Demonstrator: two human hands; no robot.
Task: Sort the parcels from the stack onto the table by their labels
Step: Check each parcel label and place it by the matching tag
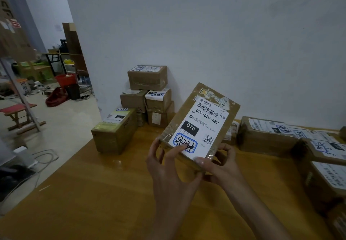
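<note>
I hold a flat brown cardboard parcel (201,121) tilted up above the yellow wooden table (104,193), its white label reading 070-070-A80 facing me. My left hand (168,166) grips its near left corner, with the thumb on the label's blue-framed handwriting. My right hand (219,165) grips the near right corner from below. A stack of brown parcels (148,93) stands against the wall at the table's far left corner. One long parcel (114,130) lies on the table's left edge.
Several labelled parcels (267,135) lie in a group along the table's right side (325,181). Left of the table the floor holds cables, a red stool (16,114), a red bucket (65,79) and a black bin. A white wall stands behind the table.
</note>
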